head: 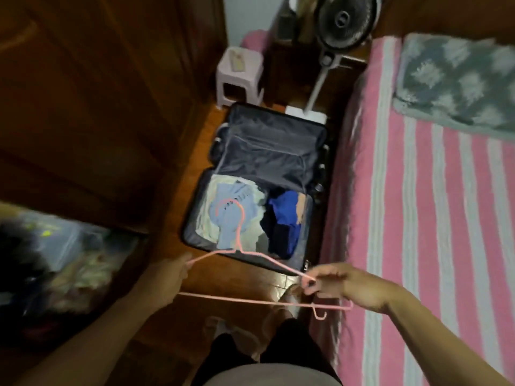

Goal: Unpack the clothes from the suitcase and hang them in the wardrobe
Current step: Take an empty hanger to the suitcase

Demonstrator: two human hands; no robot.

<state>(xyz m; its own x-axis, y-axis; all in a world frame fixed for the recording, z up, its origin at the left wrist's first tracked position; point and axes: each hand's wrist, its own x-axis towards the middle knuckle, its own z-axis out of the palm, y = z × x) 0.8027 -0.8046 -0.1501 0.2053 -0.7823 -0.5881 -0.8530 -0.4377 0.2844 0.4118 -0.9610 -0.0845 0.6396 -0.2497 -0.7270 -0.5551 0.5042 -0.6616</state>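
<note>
Seen from above, a person stands on a wooden floor [178, 190] holding a pink wire hanger [252, 252] by its two ends. The left hand [170, 277] grips the left end; the right hand [348, 285] pinches the right end. Beyond the hanger, an open suitcase [267, 151] lies on the floor, with folded pale clothes [237, 207] and dark blue clothes [284, 215] in its near half. A pink striped bed [434, 218] runs along the right; a dark wooden wardrobe [83, 107] stands left.
</note>
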